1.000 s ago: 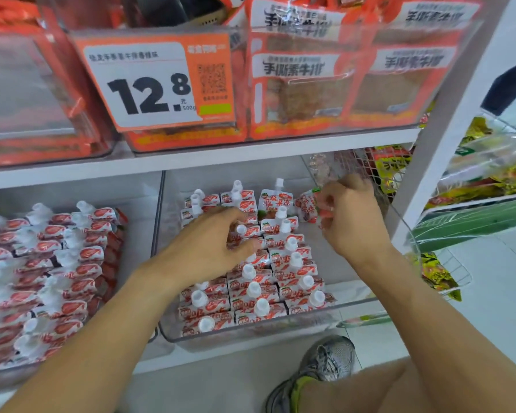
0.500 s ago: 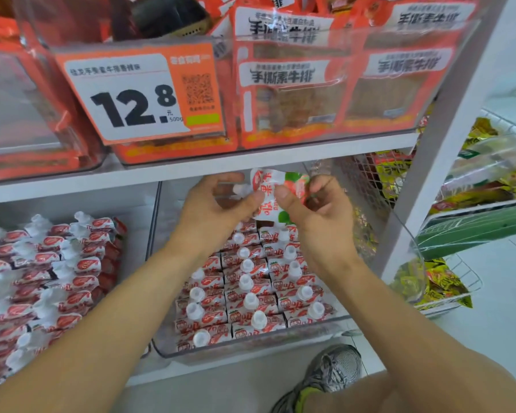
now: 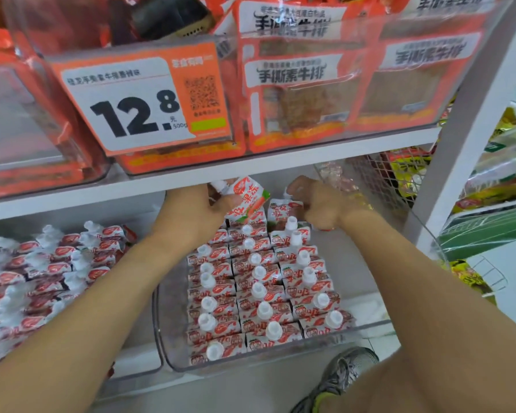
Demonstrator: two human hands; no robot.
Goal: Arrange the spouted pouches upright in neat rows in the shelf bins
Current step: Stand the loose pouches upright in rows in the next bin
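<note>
Left hand (image 3: pixel 195 211) grips a pouch (image 3: pixel 248 201), fingers curled round it, the pouch tilted with its white spout (image 3: pixel 221 186) pointing up-left, lifted above the back of the clear bin (image 3: pixel 173 350). Right hand (image 3: pixel 319 204) sits just right of that pouch, fingers curled over the top of a back-row pouch (image 3: pixel 283 211) that stands in the bin; looks like a grip on it, but the fingertips are partly hidden. The two hands are near each other, not touching.

Below and in front of the fingers, the bin holds rows of pouches (image 3: pixel 259 293) standing upright, white caps up, three columns running toward the front wall. Left of the left forearm, a second bin's pouches (image 3: pixel 48 269) lie in looser, leaning rows.

Above the fingers, the shelf edge (image 3: pixel 251 165) carries a bin of orange snack packs (image 3: pixel 298 93) and a price tag (image 3: pixel 140 102) reading 12.8. Right of the right hand, a wire basket (image 3: pixel 390 180) with yellow packets. A shoe (image 3: pixel 340 380) shows on the floor below the right forearm.
</note>
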